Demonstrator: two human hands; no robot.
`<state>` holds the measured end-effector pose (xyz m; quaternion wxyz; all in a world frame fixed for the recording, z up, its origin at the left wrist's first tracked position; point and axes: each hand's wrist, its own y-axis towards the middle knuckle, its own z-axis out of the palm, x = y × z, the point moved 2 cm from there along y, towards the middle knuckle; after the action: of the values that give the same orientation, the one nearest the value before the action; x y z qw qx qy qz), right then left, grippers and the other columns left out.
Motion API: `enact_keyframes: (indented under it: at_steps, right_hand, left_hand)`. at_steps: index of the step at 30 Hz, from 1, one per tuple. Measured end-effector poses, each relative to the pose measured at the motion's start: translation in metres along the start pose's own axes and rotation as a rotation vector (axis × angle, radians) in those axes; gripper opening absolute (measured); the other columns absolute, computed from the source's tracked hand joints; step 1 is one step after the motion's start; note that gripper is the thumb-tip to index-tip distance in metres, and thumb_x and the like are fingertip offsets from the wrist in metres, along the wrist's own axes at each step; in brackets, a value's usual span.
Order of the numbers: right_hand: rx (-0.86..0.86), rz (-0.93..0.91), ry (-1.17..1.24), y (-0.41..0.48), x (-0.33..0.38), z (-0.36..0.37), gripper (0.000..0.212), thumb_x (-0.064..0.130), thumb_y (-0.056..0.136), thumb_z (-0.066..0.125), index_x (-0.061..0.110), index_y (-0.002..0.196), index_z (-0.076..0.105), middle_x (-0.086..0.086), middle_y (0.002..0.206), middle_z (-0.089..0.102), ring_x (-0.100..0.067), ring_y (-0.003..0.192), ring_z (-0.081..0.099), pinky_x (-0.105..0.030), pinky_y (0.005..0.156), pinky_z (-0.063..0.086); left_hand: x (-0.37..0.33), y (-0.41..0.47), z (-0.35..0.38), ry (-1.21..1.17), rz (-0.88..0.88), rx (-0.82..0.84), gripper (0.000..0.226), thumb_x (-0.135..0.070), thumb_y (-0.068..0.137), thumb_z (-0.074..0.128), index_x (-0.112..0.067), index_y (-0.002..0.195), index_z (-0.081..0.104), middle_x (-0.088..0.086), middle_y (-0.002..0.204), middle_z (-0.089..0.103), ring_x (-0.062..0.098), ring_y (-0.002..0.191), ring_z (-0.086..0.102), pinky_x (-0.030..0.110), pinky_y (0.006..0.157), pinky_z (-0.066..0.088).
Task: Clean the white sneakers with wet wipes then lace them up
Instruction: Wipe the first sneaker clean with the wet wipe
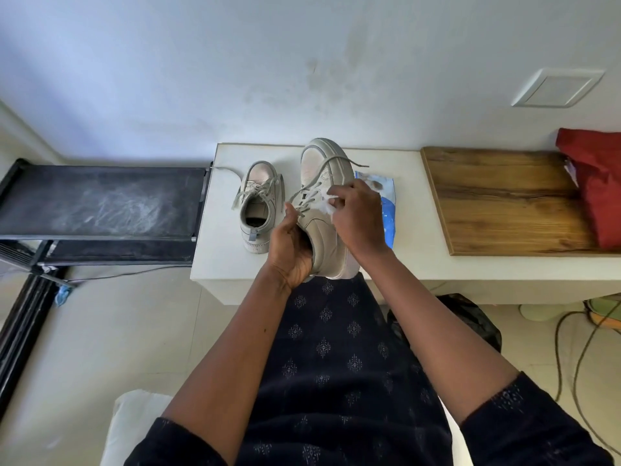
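White wet wipe [327, 200], pinched by the right hand [354, 216], presses the sneaker [319, 169]; the left hand [291, 252] grips its heel at six o'clock. Best brace firmly and stroke toward twelve.

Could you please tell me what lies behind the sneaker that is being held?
A blue-and-white wet wipes pack lies on the white table. The held sneaker and the right hand, which pinches a wet wipe, cover its left part, so its opening cannot be seen.

Wood-grain board [504, 203] matt — red cloth [598, 183] soft.
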<state>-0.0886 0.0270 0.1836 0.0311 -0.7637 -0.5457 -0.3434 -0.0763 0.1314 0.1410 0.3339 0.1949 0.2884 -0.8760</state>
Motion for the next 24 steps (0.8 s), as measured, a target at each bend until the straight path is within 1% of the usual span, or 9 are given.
enact_keyframes:
  at_steps: [2, 6, 7, 9, 13, 15, 17, 20, 24]
  right_hand:
    - [0.012, 0.006, 0.047, -0.011, 0.000, -0.001, 0.021, -0.005, 0.079, 0.065, -0.002, 0.098, 0.071, -0.020, 0.091, 0.066, -0.031, 0.078, 0.064, -0.023, 0.069, 0.046]
    - [0.040, 0.055, 0.129, -0.033, -0.002, 0.000, 0.018, -0.002, 0.078, 0.068, -0.004, 0.096, 0.071, -0.020, 0.092, 0.068, -0.028, 0.080, 0.064, -0.019, 0.071, 0.044]
    - [0.045, 0.060, 0.129, -0.038, -0.003, 0.000, 0.017, -0.002, 0.078, 0.068, -0.004, 0.095, 0.071, -0.019, 0.092, 0.068, -0.027, 0.080, 0.064, -0.017, 0.070, 0.043]
    - [0.069, 0.056, 0.120, -0.047, -0.005, 0.001, 0.016, -0.003, 0.077, 0.069, -0.005, 0.093, 0.071, -0.020, 0.090, 0.068, -0.028, 0.079, 0.065, -0.017, 0.070, 0.042]
    - [0.075, 0.032, 0.088, -0.053, -0.004, 0.000, 0.018, -0.001, 0.078, 0.069, -0.006, 0.095, 0.070, -0.020, 0.091, 0.068, -0.029, 0.080, 0.065, -0.020, 0.071, 0.043]
    - [0.044, 0.019, 0.083, -0.048, -0.001, 0.002, 0.018, -0.002, 0.081, 0.065, -0.006, 0.097, 0.070, -0.021, 0.092, 0.066, -0.030, 0.080, 0.064, -0.023, 0.071, 0.045]
    - [-0.001, 0.012, 0.087, -0.041, 0.001, 0.004, 0.018, -0.006, 0.080, 0.063, -0.006, 0.096, 0.070, -0.022, 0.091, 0.065, -0.033, 0.079, 0.064, -0.026, 0.070, 0.047]
    - [-0.038, -0.044, 0.083, -0.033, 0.007, 0.008, 0.017, -0.008, 0.077, 0.063, -0.007, 0.092, 0.070, -0.022, 0.087, 0.064, -0.036, 0.074, 0.064, -0.035, 0.067, 0.053]
    - [-0.131, -0.058, 0.091, -0.023, 0.015, 0.009, 0.014, -0.007, 0.078, 0.061, -0.008, 0.091, 0.068, -0.022, 0.088, 0.063, -0.035, 0.074, 0.064, -0.027, 0.068, 0.048]
  left_hand:
    - [-0.003, 0.000, -0.001, -0.013, 0.011, 0.001, 0.062, -0.051, 0.099, 0.018, -0.003, 0.121, 0.052, 0.016, 0.102, 0.070, 0.027, 0.093, 0.068, 0.039, 0.082, 0.056]
    - [-0.005, 0.000, -0.002, -0.062, 0.029, -0.005, 0.062, -0.048, 0.100, 0.017, -0.001, 0.112, 0.055, 0.018, 0.096, 0.070, 0.029, 0.087, 0.069, 0.038, 0.076, 0.058]
    - [-0.005, 0.001, -0.002, -0.077, 0.035, -0.010, 0.062, -0.049, 0.100, 0.017, -0.001, 0.112, 0.055, 0.018, 0.097, 0.070, 0.029, 0.088, 0.068, 0.038, 0.078, 0.057]
    - [-0.005, 0.001, -0.004, -0.088, 0.042, -0.014, 0.063, -0.050, 0.099, 0.017, -0.002, 0.115, 0.054, 0.018, 0.103, 0.068, 0.031, 0.093, 0.066, 0.041, 0.085, 0.053]
    - [-0.003, 0.000, -0.006, -0.070, 0.022, -0.017, 0.066, -0.054, 0.098, 0.019, -0.001, 0.116, 0.053, 0.017, 0.102, 0.069, 0.030, 0.092, 0.067, 0.040, 0.084, 0.054]
    - [-0.003, 0.000, -0.004, -0.045, 0.028, -0.018, 0.066, -0.054, 0.098, 0.019, -0.001, 0.117, 0.053, 0.017, 0.102, 0.069, 0.028, 0.093, 0.068, 0.037, 0.084, 0.055]
    - [-0.006, 0.001, -0.001, -0.010, 0.032, -0.009, 0.067, -0.055, 0.097, 0.019, -0.001, 0.115, 0.054, 0.018, 0.101, 0.070, 0.028, 0.091, 0.069, 0.036, 0.079, 0.057]
    - [-0.015, 0.002, 0.001, 0.002, 0.060, -0.002, 0.066, -0.054, 0.098, 0.017, -0.002, 0.114, 0.055, 0.017, 0.098, 0.070, 0.027, 0.090, 0.069, 0.035, 0.075, 0.058]
    - [-0.023, 0.002, -0.001, 0.022, 0.066, 0.021, 0.066, -0.055, 0.097, 0.019, -0.003, 0.117, 0.055, 0.016, 0.105, 0.069, 0.027, 0.097, 0.067, 0.038, 0.082, 0.056]
